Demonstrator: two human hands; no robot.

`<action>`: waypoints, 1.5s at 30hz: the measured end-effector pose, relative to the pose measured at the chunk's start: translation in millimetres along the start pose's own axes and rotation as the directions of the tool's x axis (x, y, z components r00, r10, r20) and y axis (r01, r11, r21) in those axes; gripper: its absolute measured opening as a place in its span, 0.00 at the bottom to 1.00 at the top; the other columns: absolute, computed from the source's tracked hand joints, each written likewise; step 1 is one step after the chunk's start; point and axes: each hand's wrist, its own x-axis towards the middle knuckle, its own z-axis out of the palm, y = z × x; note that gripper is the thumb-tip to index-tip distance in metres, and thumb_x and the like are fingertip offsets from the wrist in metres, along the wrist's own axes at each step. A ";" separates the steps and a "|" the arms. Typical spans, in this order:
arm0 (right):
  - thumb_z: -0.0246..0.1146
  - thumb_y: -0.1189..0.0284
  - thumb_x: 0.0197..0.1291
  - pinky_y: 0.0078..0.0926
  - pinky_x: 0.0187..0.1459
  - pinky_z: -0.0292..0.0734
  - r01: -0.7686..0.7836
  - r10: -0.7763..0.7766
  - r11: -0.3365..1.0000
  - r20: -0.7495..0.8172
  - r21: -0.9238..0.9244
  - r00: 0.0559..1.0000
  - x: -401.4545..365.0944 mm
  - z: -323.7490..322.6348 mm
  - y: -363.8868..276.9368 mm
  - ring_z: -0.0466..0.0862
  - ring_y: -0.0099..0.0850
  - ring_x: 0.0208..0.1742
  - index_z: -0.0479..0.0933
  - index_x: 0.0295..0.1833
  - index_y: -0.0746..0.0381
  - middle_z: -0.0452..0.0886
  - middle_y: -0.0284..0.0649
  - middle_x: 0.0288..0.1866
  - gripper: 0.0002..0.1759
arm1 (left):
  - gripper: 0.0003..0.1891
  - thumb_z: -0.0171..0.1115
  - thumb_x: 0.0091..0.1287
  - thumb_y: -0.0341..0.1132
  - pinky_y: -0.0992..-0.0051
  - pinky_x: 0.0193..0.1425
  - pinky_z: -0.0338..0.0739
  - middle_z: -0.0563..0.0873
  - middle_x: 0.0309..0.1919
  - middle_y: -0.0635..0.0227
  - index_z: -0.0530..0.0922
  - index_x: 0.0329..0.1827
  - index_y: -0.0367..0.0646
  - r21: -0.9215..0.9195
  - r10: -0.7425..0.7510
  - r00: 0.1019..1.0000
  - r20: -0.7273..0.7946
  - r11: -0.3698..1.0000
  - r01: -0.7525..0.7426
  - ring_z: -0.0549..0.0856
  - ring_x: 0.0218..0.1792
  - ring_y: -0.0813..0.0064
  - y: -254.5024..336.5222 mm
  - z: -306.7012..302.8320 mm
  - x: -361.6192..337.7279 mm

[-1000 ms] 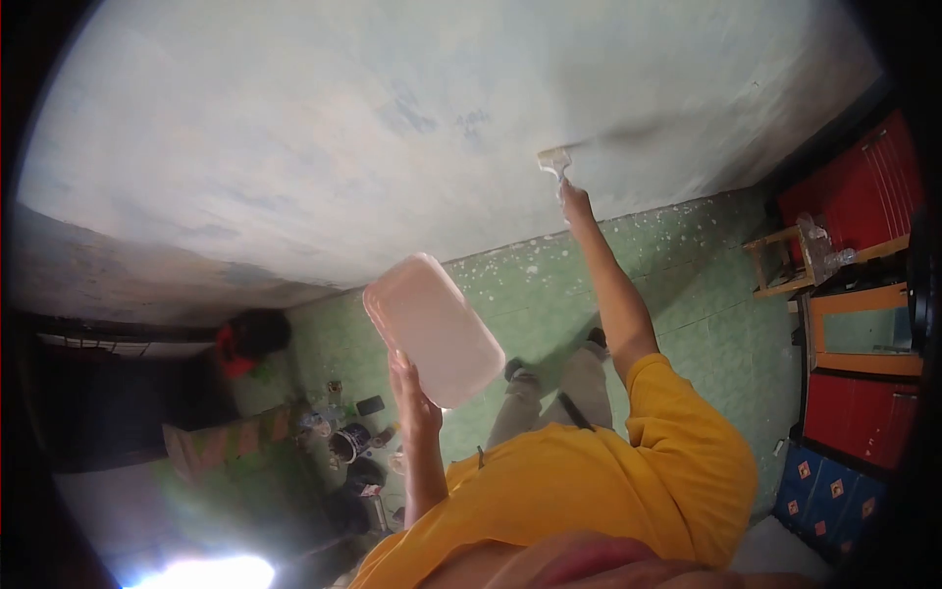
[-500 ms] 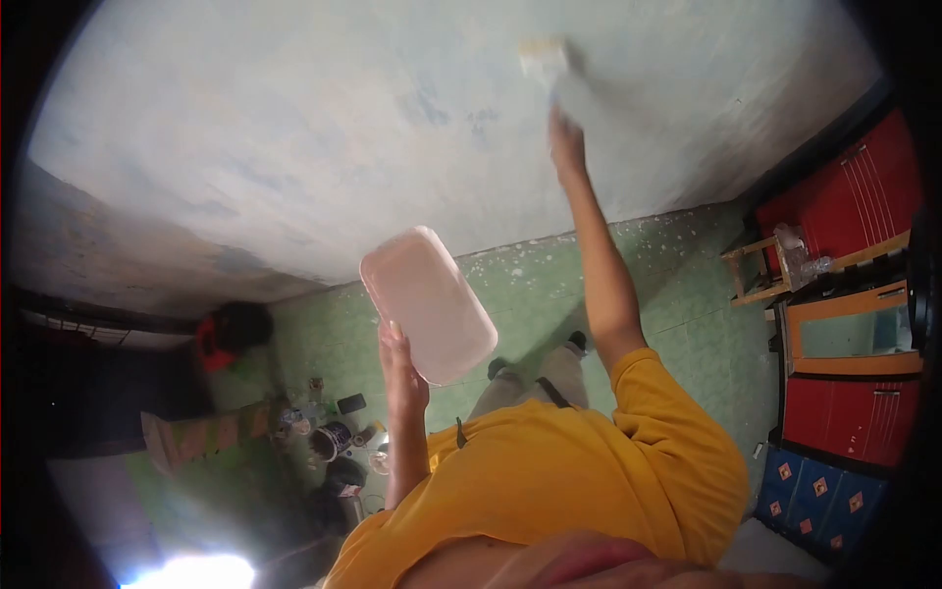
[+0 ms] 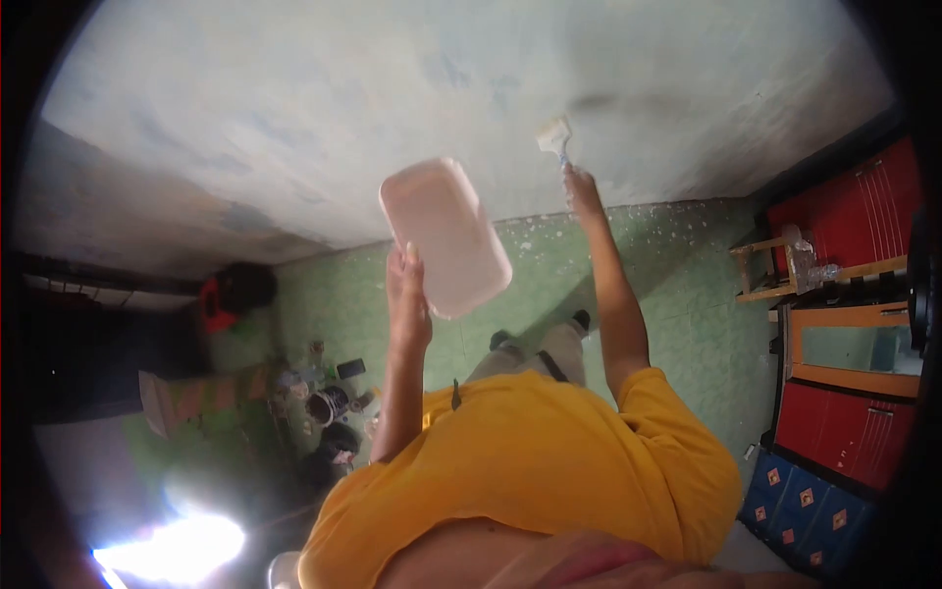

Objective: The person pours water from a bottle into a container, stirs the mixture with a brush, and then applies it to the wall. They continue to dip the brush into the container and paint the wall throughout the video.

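Observation:
A pinkish rectangular paint tray (image 3: 456,245) is gripped at its near left edge by my left hand (image 3: 407,285), the thumb over the rim. Pale paint coats the inside of the tray. My right hand (image 3: 582,191) is closed around the handle of a paintbrush (image 3: 555,135), whose broad whitish head points up toward the wall (image 3: 324,118). Patchy white paint covers that wall, with bluish-grey areas showing through. The brush overlaps the lower part of the wall in this view, to the right of the tray.
White drips speckle the green tiled floor (image 3: 677,294) along the wall's foot. To the right stand a small wooden stool (image 3: 765,270) and red cabinets (image 3: 834,432). A paint bucket (image 3: 327,404) and several small items sit at lower left, near a bright light (image 3: 182,550).
My right hand has brought the brush down from higher on the wall. My left hand has raised the tray, which now sits higher and slightly further right in view.

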 end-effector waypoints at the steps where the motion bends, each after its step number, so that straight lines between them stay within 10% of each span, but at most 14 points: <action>1: 0.52 0.56 0.71 0.18 0.16 0.58 0.056 -0.058 0.997 -0.019 -0.062 0.998 -29.8 -4.0 -25.2 0.65 0.17 0.14 0.78 0.44 0.64 0.68 0.28 0.17 0.21 | 0.33 0.52 0.70 0.56 0.76 0.46 0.72 0.75 0.47 0.62 0.64 0.62 0.31 0.026 -0.008 1.000 -0.003 1.000 0.009 0.75 0.46 0.77 -1.0 0.4 3.2; 3: 0.53 0.60 0.71 0.16 0.17 0.59 0.163 -0.166 0.985 -0.053 -0.055 0.985 -99.2 -5.4 -89.8 0.66 0.15 0.16 0.78 0.50 0.66 0.72 0.30 0.20 0.19 | 0.35 0.53 0.69 0.57 0.81 0.34 0.72 0.76 0.43 0.63 0.64 0.62 0.29 0.079 -0.038 0.999 -0.009 0.996 0.039 0.75 0.39 0.81 -4.9 2.0 5.8; 6: 0.53 0.65 0.72 0.16 0.21 0.65 0.279 -0.261 0.956 -0.180 0.085 0.949 -181.8 -1.9 -162.7 0.70 0.16 0.19 0.79 0.54 0.68 0.80 0.34 0.27 0.18 | 0.30 0.47 0.75 0.53 0.72 0.63 0.66 0.73 0.56 0.61 0.63 0.65 0.32 -0.022 -0.115 0.993 0.026 0.993 0.116 0.72 0.58 0.73 -8.5 12.4 7.4; 9: 0.53 0.67 0.71 0.16 0.21 0.65 0.448 -0.370 0.875 -0.345 0.181 0.862 -225.1 -16.1 -188.4 0.72 0.17 0.20 0.79 0.49 0.68 0.80 0.34 0.28 0.16 | 0.31 0.48 0.75 0.53 0.72 0.62 0.67 0.73 0.55 0.60 0.61 0.66 0.32 0.014 -0.128 0.992 0.004 0.992 0.128 0.72 0.57 0.73 -7.4 24.0 3.8; 11: 0.53 0.68 0.71 0.16 0.21 0.65 0.547 -0.426 0.803 -0.414 0.236 0.804 -243.2 -21.8 -202.5 0.72 0.17 0.21 0.79 0.46 0.68 0.79 0.34 0.27 0.14 | 0.33 0.54 0.71 0.52 0.81 0.39 0.68 0.76 0.43 0.63 0.62 0.64 0.29 -0.022 -0.088 0.995 -0.037 0.996 0.087 0.74 0.41 0.81 -15.5 34.6 7.6; 12: 0.53 0.68 0.71 0.16 0.21 0.65 0.540 -0.443 0.823 -0.396 0.174 0.804 -253.4 -24.5 -206.6 0.72 0.17 0.21 0.79 0.43 0.68 0.79 0.33 0.27 0.14 | 0.34 0.57 0.69 0.52 0.85 0.28 0.69 0.77 0.37 0.65 0.62 0.62 0.28 -0.040 -0.078 0.995 -0.061 0.996 0.075 0.75 0.33 0.86 -20.2 40.6 3.6; 15: 0.56 0.70 0.68 0.21 0.22 0.67 0.506 -0.483 0.862 -0.311 -0.005 0.819 -268.2 -22.7 -218.3 0.73 0.18 0.22 0.76 0.35 0.68 0.78 0.33 0.25 0.12 | 0.35 0.60 0.68 0.48 0.81 0.40 0.76 0.77 0.43 0.59 0.60 0.64 0.26 0.001 -0.117 0.992 -0.048 0.993 0.117 0.78 0.41 0.81 -22.6 59.3 -4.6; 21: 0.61 0.76 0.60 0.29 0.23 0.69 0.711 -0.747 0.495 0.173 -0.499 0.642 -248.1 -39.9 -217.4 0.73 0.39 0.18 0.74 0.33 0.66 0.72 0.44 0.19 0.05 | 0.39 0.58 0.68 0.55 0.81 0.43 0.71 0.76 0.49 0.61 0.58 0.67 0.30 0.072 0.051 0.990 -0.129 0.996 -0.042 0.74 0.46 0.81 -58.3 106.2 -16.6; 24: 0.62 0.76 0.60 0.32 0.24 0.69 0.676 -0.704 0.503 0.198 -0.539 0.682 -237.8 -53.8 -216.6 0.71 0.47 0.20 0.73 0.31 0.65 0.72 0.47 0.20 0.07 | 0.42 0.65 0.65 0.45 0.71 0.62 0.70 0.70 0.58 0.49 0.53 0.68 0.22 -0.038 0.009 1.000 -0.019 0.999 -0.010 0.73 0.59 0.68 -47.3 130.2 -23.1; 29: 0.57 0.70 0.67 0.30 0.22 0.68 0.571 -0.629 0.654 0.063 -0.497 0.775 -220.5 -101.1 -213.6 0.71 0.37 0.16 0.73 0.32 0.65 0.73 0.43 0.18 0.12 | 0.39 0.66 0.64 0.47 0.75 0.53 0.73 0.73 0.51 0.54 0.57 0.65 0.25 0.003 -0.017 0.990 -0.143 1.000 0.018 0.75 0.52 0.73 -65.6 165.8 -27.6; 32: 0.55 0.65 0.70 0.26 0.20 0.65 0.333 -0.340 0.941 -0.207 -0.067 0.917 -205.5 -127.1 -201.6 0.70 0.26 0.16 0.75 0.32 0.65 0.74 0.35 0.18 0.16 | 0.39 0.66 0.64 0.49 0.77 0.47 0.75 0.75 0.47 0.58 0.59 0.64 0.26 -0.021 -0.035 0.975 -0.219 0.999 0.031 0.77 0.47 0.77 -67.1 182.9 -29.7; 37: 0.51 0.53 0.71 0.22 0.22 0.61 0.155 -0.075 0.916 -0.222 0.370 0.972 -175.4 -162.5 -183.0 0.64 0.20 0.18 0.77 0.35 0.67 0.69 0.31 0.19 0.27 | 0.39 0.58 0.67 0.57 0.77 0.50 0.73 0.77 0.51 0.58 0.59 0.67 0.31 0.003 -0.123 0.979 -0.165 0.992 0.126 0.76 0.50 0.78 -59.0 204.8 -36.6; 42: 0.51 0.53 0.72 0.22 0.22 0.62 0.099 0.040 0.863 -0.262 0.495 0.964 -163.5 -169.7 -152.0 0.65 0.20 0.19 0.77 0.39 0.67 0.68 0.30 0.19 0.25 | 0.31 0.60 0.68 0.47 0.84 0.34 0.72 0.76 0.41 0.67 0.62 0.63 0.31 -0.056 -0.073 0.969 -0.234 0.997 0.062 0.75 0.39 0.85 -78.9 204.5 -39.0; 45: 0.52 0.54 0.71 0.22 0.23 0.63 0.086 0.060 0.850 -0.257 0.520 0.964 -156.9 -175.1 -131.1 0.68 0.19 0.21 0.76 0.40 0.63 0.70 0.29 0.21 0.22 | 0.31 0.59 0.69 0.45 0.79 0.45 0.74 0.76 0.45 0.64 0.60 0.65 0.31 -0.031 -0.185 0.973 -0.139 0.983 0.183 0.75 0.44 0.81 -80.7 197.3 -41.8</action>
